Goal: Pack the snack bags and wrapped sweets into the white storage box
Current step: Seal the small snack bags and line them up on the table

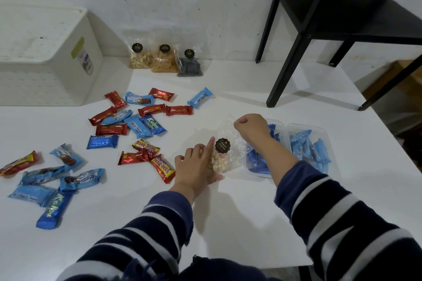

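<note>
A clear snack bag [225, 155] of pale biscuits with a black round label stands on the white table. My right hand [250, 129] pinches its top edge. My left hand [197, 166] lies against the bag's left side with straight fingers. The white storage box [45, 52] sits at the back left with its lid on. Three more snack bags [164, 58] lean on the wall behind. Several red and blue wrapped sweets [137, 116] lie scattered across the middle and left of the table.
Two clear plastic tubs [285, 125] holding blue wrapped sweets stand just right of the bag, under my right arm. A black metal shelf frame [292, 48] stands at the back right. The table's right edge [370, 121] drops off beyond the tubs.
</note>
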Demonstrator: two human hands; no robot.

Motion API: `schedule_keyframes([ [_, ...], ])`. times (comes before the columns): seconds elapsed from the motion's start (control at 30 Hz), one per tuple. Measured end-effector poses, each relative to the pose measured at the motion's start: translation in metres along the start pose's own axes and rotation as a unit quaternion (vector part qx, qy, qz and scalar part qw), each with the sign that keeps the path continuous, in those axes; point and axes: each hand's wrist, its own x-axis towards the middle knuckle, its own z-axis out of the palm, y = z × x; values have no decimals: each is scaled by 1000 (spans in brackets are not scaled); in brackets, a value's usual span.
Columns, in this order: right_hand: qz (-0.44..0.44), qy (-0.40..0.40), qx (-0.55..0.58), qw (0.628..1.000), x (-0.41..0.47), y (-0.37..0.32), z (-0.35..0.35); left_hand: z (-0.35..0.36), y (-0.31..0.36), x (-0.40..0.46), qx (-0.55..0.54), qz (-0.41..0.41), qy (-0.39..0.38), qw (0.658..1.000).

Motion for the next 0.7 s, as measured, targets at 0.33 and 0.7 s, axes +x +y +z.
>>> schedule_keyframes([
  [0.33, -12, -2, 7, 1000, 2, -9, 4, 1, -1, 0, 13, 2, 1, 1000],
  [0.7, -19, -5, 5, 1000, 6, -17, 6, 3, -1, 0, 31, -1, 5, 999],
])
